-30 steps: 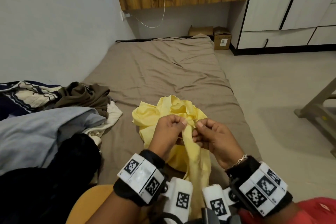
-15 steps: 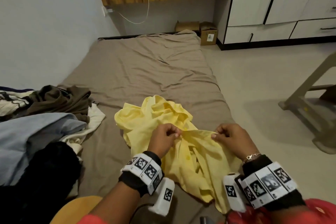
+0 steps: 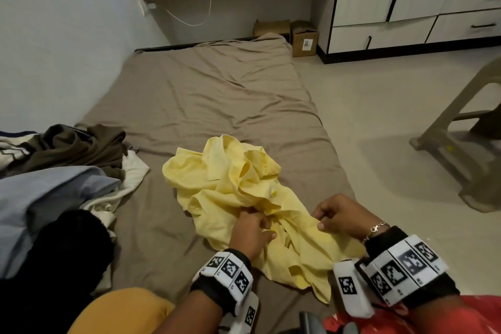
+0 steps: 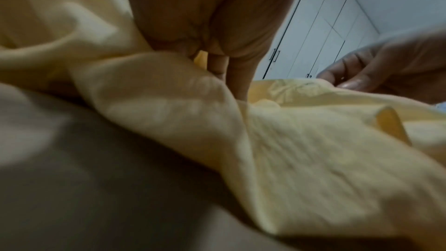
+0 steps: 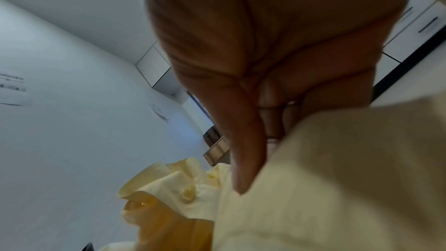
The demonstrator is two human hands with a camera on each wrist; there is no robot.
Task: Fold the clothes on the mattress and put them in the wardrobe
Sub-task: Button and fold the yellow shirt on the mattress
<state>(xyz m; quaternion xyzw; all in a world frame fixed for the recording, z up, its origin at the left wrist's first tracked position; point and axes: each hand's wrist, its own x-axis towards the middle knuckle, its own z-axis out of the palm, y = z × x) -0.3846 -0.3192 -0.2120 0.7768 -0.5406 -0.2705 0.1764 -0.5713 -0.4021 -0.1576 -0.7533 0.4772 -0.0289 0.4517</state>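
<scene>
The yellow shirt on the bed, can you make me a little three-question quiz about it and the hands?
1. True or false: the yellow shirt is already folded neatly.
2. Which hands hold the shirt? A) left hand only B) right hand only C) both
3. Fill in: the pile of other clothes lies on the shirt's ____ side in the head view.

Key:
1. False, it lies crumpled on the mattress.
2. C, each hand pinches the fabric.
3. Left.
</scene>
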